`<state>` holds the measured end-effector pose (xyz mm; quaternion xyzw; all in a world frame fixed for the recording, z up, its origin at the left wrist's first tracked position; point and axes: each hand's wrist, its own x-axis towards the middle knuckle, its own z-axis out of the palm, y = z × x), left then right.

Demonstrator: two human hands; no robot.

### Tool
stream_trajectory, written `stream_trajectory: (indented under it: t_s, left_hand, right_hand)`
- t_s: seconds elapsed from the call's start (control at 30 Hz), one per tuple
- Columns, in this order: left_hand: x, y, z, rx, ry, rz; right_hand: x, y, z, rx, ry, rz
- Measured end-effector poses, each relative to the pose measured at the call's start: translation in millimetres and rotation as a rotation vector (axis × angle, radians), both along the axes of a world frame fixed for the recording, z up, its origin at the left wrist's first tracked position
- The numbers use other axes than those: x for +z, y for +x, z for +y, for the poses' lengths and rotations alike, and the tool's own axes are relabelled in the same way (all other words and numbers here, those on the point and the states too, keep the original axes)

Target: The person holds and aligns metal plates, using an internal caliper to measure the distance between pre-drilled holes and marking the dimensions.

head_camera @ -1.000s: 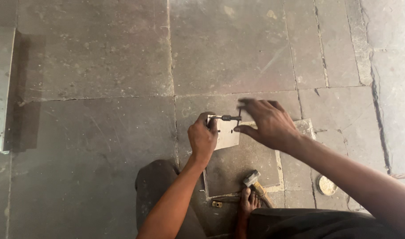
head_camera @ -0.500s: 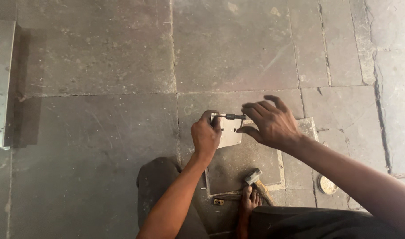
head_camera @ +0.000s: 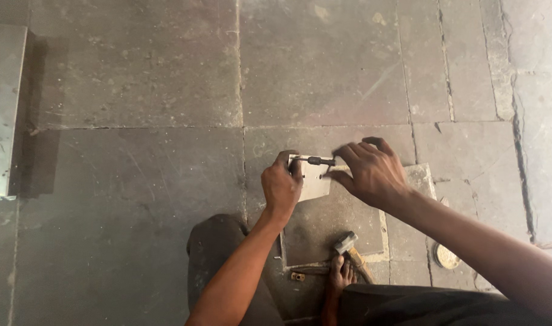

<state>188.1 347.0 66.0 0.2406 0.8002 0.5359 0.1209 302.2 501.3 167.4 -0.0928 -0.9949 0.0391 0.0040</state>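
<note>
The left hand (head_camera: 281, 186) is closed around the left edge of a small pale metal plate (head_camera: 313, 184), thumb up at the plate's top corner, holding it just above a square stone slab (head_camera: 330, 226) on the floor. The plate sits a little right of the picture's centre, toward 4 o'clock. At 3 o'clock from that hand, the right hand (head_camera: 371, 173) has its fingers curled and pinched at the end of a thin dark rod-like tool (head_camera: 320, 160), which lies along the plate's top edge; the exact kind of tool is too small to tell. At 6 o'clock from the plate a hammer (head_camera: 346, 242) rests on the slab, its head just beside a bare foot (head_camera: 338, 279). A small round tin (head_camera: 447, 256) lies at 4 o'clock from the hammer, well apart from the hands. A grey metal sheet (head_camera: 3, 108) lies at the left edge on the stone-tiled floor (head_camera: 137, 78).
</note>
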Motion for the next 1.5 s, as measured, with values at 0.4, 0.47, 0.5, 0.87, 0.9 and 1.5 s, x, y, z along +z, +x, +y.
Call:
stream_trajectory:
  t_s: [0.4,0.47,0.5,0.87,0.9,1.5]
  left_hand:
    - [-6,0,3,0.013,-0.002,0.030]
    - [-3,6,2,-0.034,-0.007,0.001]
    - [-1,10,2,-0.080,-0.005,-0.036]
    - [-5,2,0,-0.019,-0.001,0.037]
    - [-5,5,0,-0.039,-0.021,-0.013]
    - [9,8,-2,-0.101,0.071,0.003]
  right_hand:
    - [11,-1,7,0.168,0.011,0.283]
    - [19,-11,0,-0.093,-0.054,-0.031]
    - [22,-15,-3,-0.228,-0.085,-0.189]
    - [10,-3,2,-0.014,-0.093,-0.034]
    - [5,-4,3,-0.147,-0.194,-0.182]
    - [-4,-16,-6,-1.042,-1.349,-0.232]
